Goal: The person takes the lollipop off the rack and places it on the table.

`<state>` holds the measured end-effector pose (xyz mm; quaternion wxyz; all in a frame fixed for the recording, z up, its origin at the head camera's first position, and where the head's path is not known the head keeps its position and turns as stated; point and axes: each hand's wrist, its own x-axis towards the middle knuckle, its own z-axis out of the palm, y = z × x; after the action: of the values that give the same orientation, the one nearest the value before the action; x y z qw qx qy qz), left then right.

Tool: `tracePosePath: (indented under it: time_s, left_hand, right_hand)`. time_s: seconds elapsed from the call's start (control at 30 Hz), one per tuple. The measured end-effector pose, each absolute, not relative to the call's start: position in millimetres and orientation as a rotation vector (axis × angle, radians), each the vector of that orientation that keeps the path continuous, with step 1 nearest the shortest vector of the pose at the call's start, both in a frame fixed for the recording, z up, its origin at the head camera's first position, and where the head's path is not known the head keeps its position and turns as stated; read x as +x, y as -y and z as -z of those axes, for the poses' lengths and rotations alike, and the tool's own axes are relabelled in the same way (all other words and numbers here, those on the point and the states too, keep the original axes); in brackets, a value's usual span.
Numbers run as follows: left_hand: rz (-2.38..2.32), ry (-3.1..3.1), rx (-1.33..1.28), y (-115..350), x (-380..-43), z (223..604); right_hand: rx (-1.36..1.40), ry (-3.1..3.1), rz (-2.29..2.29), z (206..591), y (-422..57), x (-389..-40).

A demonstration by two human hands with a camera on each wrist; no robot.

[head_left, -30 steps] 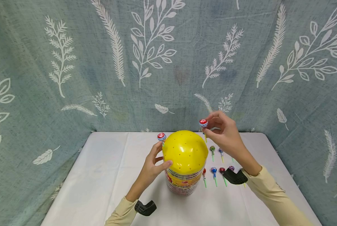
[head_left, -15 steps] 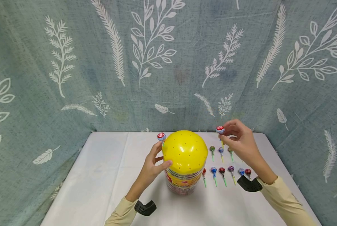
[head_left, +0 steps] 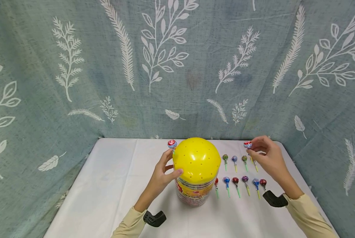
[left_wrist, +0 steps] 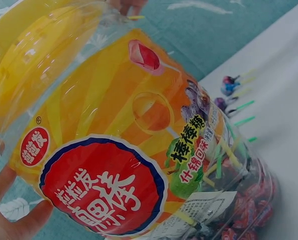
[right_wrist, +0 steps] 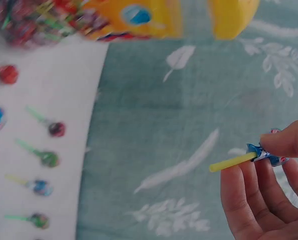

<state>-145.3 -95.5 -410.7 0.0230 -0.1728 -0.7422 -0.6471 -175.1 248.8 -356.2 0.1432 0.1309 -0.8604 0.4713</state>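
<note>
A clear plastic candy jar (head_left: 192,198), with a domed yellow lid (head_left: 196,158) full of small holes, stands upright mid-table. My left hand (head_left: 162,172) grips it near the top, thumb on the lid's front edge and fingers round the left side. Right by those fingertips, at the lid's far left edge, a lollipop (head_left: 172,143) with a red and pale-blue wrapper stands up; its lower stick is hidden. Over the table's back right, my right hand (head_left: 267,155) pinches another red and pale-blue lollipop (head_left: 247,144). Its yellow stick (right_wrist: 234,162) shows in the right wrist view.
Right of the jar, several wrapped lollipops lie in two rows on the white tablecloth (head_left: 121,185), among them a blue one (head_left: 226,180) and a green one (head_left: 225,157). More candies (left_wrist: 254,210) fill the jar's bottom. A leaf-patterned curtain (head_left: 177,66) hangs behind.
My right hand has moved right and lower with its lollipop, away from the jar and over the back row of lollipops. The left hand keeps its grip on the jar.
</note>
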Motion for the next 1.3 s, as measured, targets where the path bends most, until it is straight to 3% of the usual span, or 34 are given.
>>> tracePosePath:
  time_s: [0.2,0.43,1.3]
  left_hand:
    - [2.004,2.288,-0.537,96.5,-148.1,416.8]
    - [1.997,2.274,-0.545,100.4,-160.2,442.9]
    - [1.993,2.269,-0.54,98.9,-158.8,445.0]
  right_hand:
    - [0.334,2.502,-1.304,360.5,-256.3,-170.7]
    - [0.291,2.504,-1.274,391.6,-281.1,-185.3]
    - [-0.198,2.595,-1.145,485.8,-345.4,-247.3]
